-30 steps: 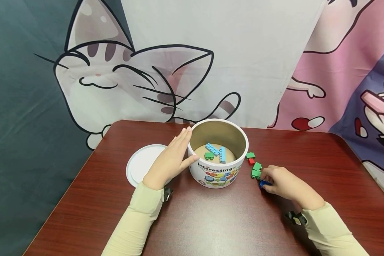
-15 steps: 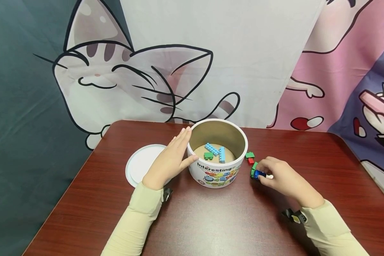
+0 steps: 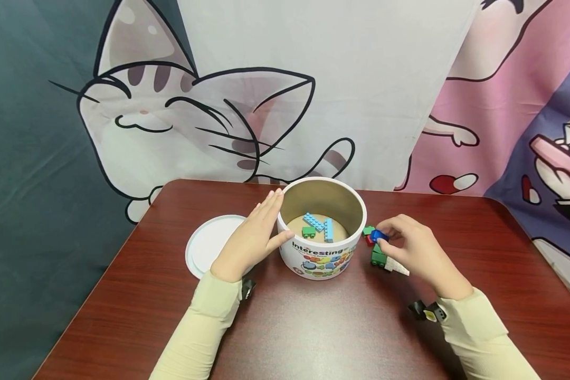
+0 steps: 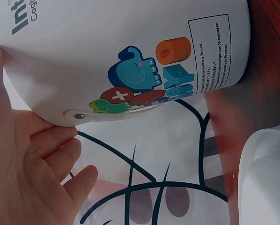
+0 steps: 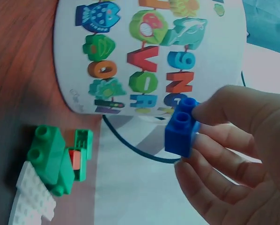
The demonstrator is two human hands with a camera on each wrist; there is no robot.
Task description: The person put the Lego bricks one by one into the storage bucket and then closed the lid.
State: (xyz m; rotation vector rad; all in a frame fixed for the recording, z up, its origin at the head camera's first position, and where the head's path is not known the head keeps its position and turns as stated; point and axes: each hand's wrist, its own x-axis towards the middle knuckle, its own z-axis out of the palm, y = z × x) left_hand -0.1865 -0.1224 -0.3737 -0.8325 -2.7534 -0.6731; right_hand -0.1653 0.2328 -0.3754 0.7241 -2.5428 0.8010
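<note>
To the left of the white tub (image 3: 318,262), the round white lid (image 3: 209,244) is laid flat on the table (image 3: 266,332), with a strip of tabletop left between it and the slanted left table edge. The left hand (image 3: 250,237) is placed over the lid's right side; its fingers are extended along the tub's left wall, and its thumb is set apart at the front. Behind the tub, the far table edge is partly hidden by the tub's rim; in front, a wide stretch of tabletop is left open. Inside the tub, two light-blue bricks (image 3: 329,230) and a small green brick (image 3: 309,232) are contained. Just right of the tub, green bricks (image 3: 379,256), a red brick (image 3: 369,240) and a white studded piece (image 3: 397,266) are grouped. Above this group, near the tub's right rim, a blue brick (image 3: 379,236) is pinched between the thumb and fingers of the right hand (image 3: 415,250). Further right of the tub, tabletop is extended to the table's right edge. Compared with the frame half a second earlier, the blue brick has been shifted farther back, and more of the white studded piece has been exposed; the left hand, lid and tub contents are unchanged.
</note>
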